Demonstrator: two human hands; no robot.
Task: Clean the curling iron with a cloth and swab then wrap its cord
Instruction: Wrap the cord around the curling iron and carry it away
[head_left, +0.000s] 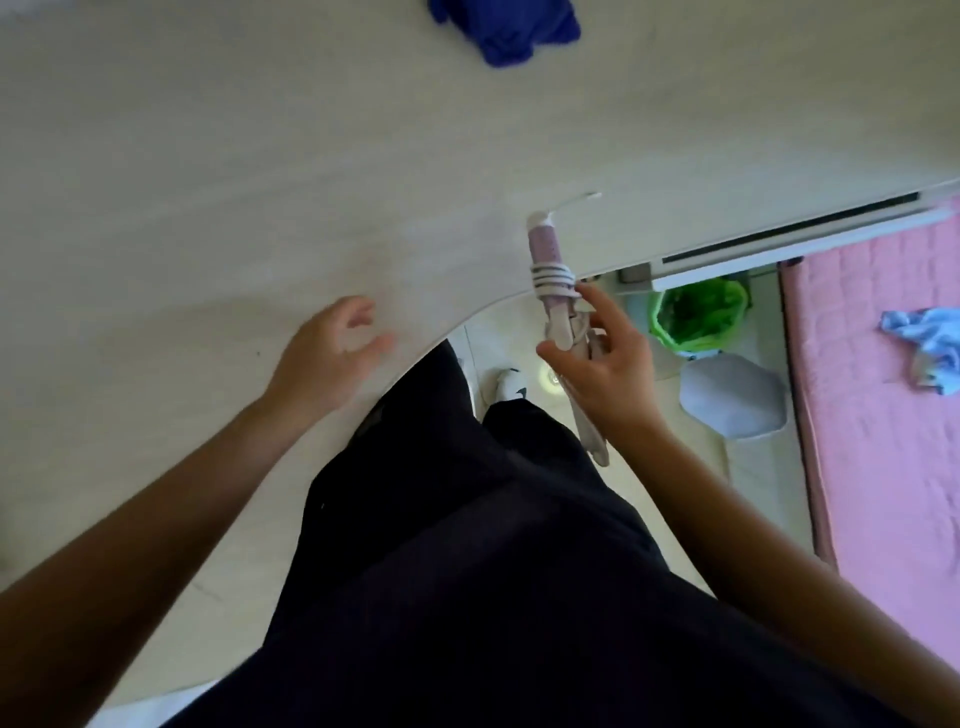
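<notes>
The pink curling iron (544, 244) lies with its tip on the white table (208, 182) and its handle sticking out past the table's front edge. Its white cord (553, 276) is wound in several turns around the middle. My right hand (602, 374) holds the handle, thumb on the left and fingers on the right, with the index finger reaching up to the cord turns. A thin white swab (577, 199) lies on the table just past the iron's tip. The blue cloth (506, 28) sits crumpled at the far edge. My left hand (327, 358) hovers over the table, fingers loosely spread and holding nothing.
Below the table edge are a green-lined bin (696, 312) and a grey cushion (732, 400) on the floor. A pink bed (883, 395) with a light blue cloth (930, 343) on it fills the right side. My dark clothing and a white shoe (511, 387) show below.
</notes>
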